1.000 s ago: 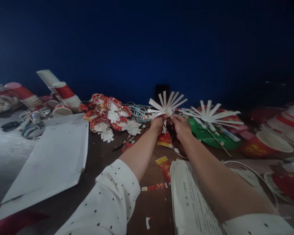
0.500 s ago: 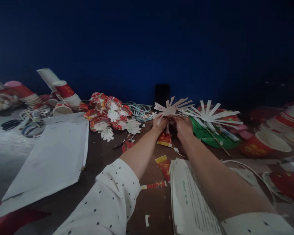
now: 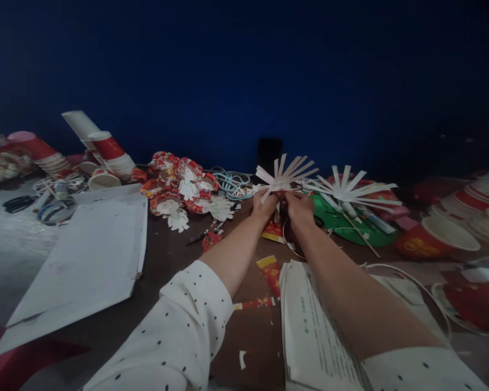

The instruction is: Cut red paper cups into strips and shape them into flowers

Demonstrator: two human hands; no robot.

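Observation:
Both hands meet near the middle of the table around a paper cup cut into strips, whose white strips fan out above the fingers. My left hand closes on its left side, and my right hand pinches it from the right. The fingertips and the cup's underside are mostly hidden. Another cup cut into strips stands to the right, splayed over a green plate. Below the hands lie red and yellow cup scraps.
Stacked red paper cups stand at the left and right. Decorated red and white paper crafts are piled left of my hands. White sheets, a printed booklet, dark-handled scissors and a pale blue cable lie around.
The cut cup in my hands has tipped slightly, its strips now fanning higher. My right hand has shifted a little to the left. The view has shifted slightly.

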